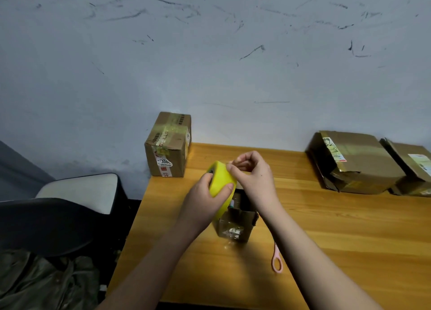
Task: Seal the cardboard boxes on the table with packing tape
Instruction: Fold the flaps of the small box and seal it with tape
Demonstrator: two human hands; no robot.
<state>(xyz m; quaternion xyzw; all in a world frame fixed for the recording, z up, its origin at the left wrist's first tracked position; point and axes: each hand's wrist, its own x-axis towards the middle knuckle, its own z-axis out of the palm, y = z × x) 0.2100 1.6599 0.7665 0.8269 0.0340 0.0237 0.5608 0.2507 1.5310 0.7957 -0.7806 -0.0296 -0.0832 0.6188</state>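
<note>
The yellow tape roll (221,188) is held above a small open box (235,218) near the bench's (338,228) left end. The left hand (205,197) grips the roll; the right hand's (253,176) fingers (233,167) pinch at its edge. A taped box (168,145) and two crumpled boxes (356,162) line the wall.

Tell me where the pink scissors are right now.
In the head view, the pink scissors lie on the wooden table, just right of the small open box, partly hidden under the right forearm.

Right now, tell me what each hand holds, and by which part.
The left hand grips the yellow tape roll around its rim. The right hand pinches at the roll's upper edge, apparently picking at the tape end.
</note>
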